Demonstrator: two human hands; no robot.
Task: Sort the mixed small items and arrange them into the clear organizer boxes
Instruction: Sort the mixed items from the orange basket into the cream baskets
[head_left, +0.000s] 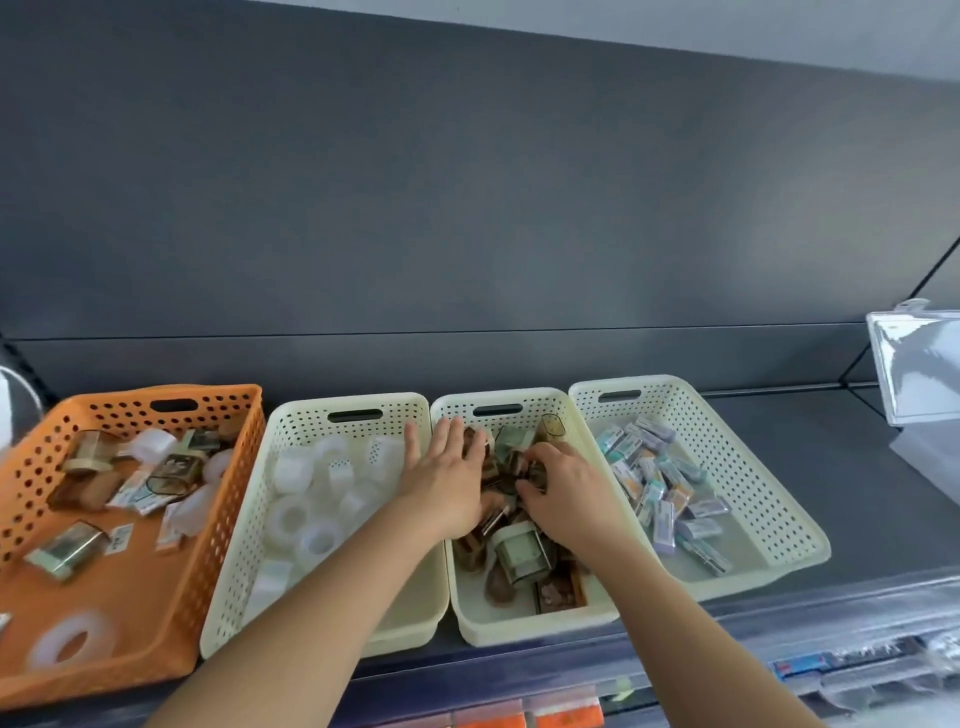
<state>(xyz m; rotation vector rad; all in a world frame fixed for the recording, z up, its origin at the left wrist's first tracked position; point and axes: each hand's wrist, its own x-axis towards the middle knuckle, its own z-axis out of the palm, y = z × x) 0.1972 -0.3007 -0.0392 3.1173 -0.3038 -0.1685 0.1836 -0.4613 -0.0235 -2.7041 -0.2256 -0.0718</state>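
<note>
An orange basket (31, 467) at the left holds mixed items: white tape rolls, small tins and packets. Three cream baskets stand in a row beside it. The left cream basket (249, 545) holds white tape rolls (291, 512). The middle cream basket (467, 621) holds brown and green tins (519, 553). The right cream basket (769, 509) holds small pastel packets (662, 486). Both hands are inside the middle basket. My left hand (447, 480) lies with fingers spread over the tins. My right hand (558, 486) curls its fingers around a small dark tin (527, 470).
The baskets sit on a dark grey shelf (857, 499) with a dark back panel. A clear plastic holder (919, 374) stands at the right edge. Below the shelf front, price rails and orange labels (566, 712) show.
</note>
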